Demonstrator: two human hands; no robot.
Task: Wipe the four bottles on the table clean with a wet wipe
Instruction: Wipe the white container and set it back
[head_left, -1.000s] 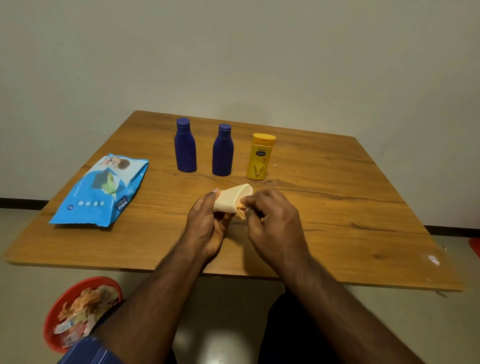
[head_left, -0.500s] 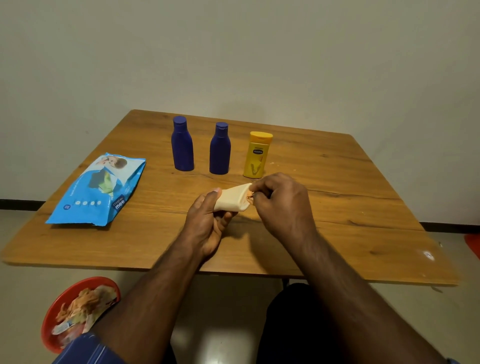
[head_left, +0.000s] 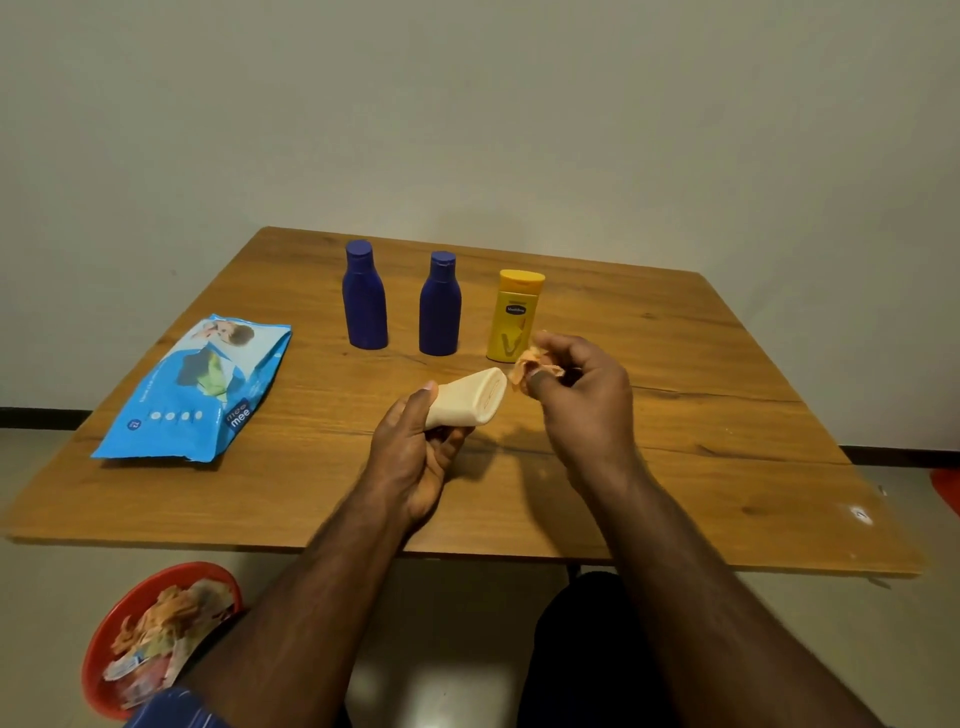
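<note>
My left hand grips a cream bottle, held on its side above the wooden table with its flat end pointing right. My right hand pinches a crumpled wet wipe just right of that end, a small gap between wipe and bottle. Behind them, two dark blue bottles and a yellow bottle stand upright in a row.
A blue wet-wipe pack lies flat on the table's left side. On the floor at the lower left sits a red bin with used wipes and wrappers. A pale wall rises behind the table.
My right hand has lifted the wipe up and to the right, off the bottle's end. The left hand has tilted the cream bottle so that its flat end shows.
</note>
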